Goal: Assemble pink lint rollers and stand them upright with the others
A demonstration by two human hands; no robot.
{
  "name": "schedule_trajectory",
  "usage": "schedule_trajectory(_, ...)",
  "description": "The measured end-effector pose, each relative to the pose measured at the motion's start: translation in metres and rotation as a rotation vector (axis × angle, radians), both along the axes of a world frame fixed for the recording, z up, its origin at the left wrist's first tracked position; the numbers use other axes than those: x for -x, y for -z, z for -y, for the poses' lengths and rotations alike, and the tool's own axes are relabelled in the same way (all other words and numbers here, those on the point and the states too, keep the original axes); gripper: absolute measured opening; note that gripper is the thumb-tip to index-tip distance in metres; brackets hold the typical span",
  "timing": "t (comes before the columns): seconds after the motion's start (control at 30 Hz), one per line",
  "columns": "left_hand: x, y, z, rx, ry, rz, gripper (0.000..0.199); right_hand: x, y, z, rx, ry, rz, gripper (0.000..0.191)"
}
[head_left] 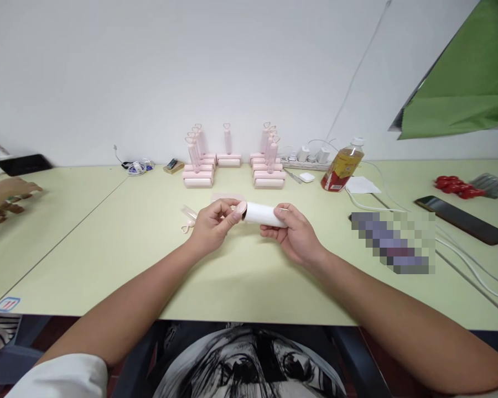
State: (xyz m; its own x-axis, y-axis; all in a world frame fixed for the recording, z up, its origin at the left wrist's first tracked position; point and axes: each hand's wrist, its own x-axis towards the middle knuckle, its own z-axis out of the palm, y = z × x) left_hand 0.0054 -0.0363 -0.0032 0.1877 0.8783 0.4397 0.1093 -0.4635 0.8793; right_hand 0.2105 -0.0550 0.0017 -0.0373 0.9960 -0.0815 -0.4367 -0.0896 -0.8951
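Note:
Above the table, between my two hands, is a white lint-roller roll point(264, 214), held almost level. My right hand point(295, 232) grips its right end, thumb on top and fingers underneath. At the roll's dark open left end, my left hand point(213, 221) pinches a small pale pink round end cap point(242, 209), partly covered by the fingers. Behind my left hand lies a clear handle with a pink heart-shaped loop point(187, 226). A flat pale pink cover piece point(228, 197) rests on the table just beyond my hands.
Several pink lint rollers point(198, 179) with upright handles stand in groups near the wall. To the right are a drink bottle point(342, 166), a power strip point(307, 165), white cables, a black phone point(462, 220) and red-handled tools point(458, 187). Another person's hand point(8, 196) is at far left.

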Motion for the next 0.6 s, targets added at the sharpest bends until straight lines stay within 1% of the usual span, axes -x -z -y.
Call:
schedule_trajectory(0.07,0.0,0.0003,-0.0002,0.012,0.02,0.003,0.032,-0.0001,-0.0001,0.0004,0.008,-0.021,-0.002,0.027)
schedule_trajectory(0.17,0.0002,-0.0002,-0.0008,0.036,0.036,0.011,0.031,-0.0001,0.0002,0.0011,0.026,-0.102,-0.004,0.024)
schedule_trajectory(0.23,0.0004,-0.0006,-0.0015,0.059,0.034,0.021,0.032,-0.0001,0.0009,0.0016,0.028,-0.16,-0.001,0.022)
schedule_trajectory(0.3,0.0007,-0.0007,-0.0023,0.078,0.031,0.023,0.035,0.0,0.0017,0.002,0.024,-0.186,0.002,0.021)
schedule_trajectory(0.37,0.0012,-0.0004,-0.0028,0.084,0.036,0.009,0.039,0.0,0.0023,0.0022,0.022,-0.183,0.004,0.019)
schedule_trajectory(0.5,0.0016,0.0017,-0.0023,0.043,0.052,-0.012,0.043,0.0003,0.0022,0.0015,0.026,-0.142,-0.018,0.019)
schedule_trajectory(0.6,0.001,0.0037,-0.0018,0.018,0.018,0.014,0.062,0.0007,0.002,0.0,0.032,-0.102,-0.037,0.021)
